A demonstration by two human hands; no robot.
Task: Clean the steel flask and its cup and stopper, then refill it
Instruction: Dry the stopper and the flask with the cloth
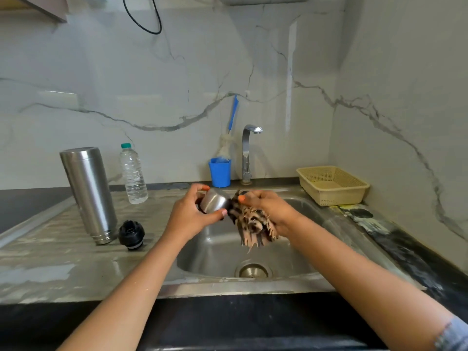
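Noted brushed steel with a soft sheen on the flask (88,193) and the cup (215,201), matt black plastic on the stopper (131,234), and a limp, spotted cloth (253,221) with frayed, rough edges. Saw smooth, dully gleaming steel in the sink (215,249) and brighter polished metal on the tap (246,153), clear ribbed plastic in the bottle (133,173), glossy blue plastic in the beaker (219,172) and perforated beige plastic in the basket (331,186). Found a dark, matt tabletop (27,203) below a glossy, veined marble-look wall (152,84).

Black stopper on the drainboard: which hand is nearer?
Left. The left hand, holding the steel cup, is just right of the black stopper; the right hand, gripping the patterned cloth, is farther right, beyond the cup.
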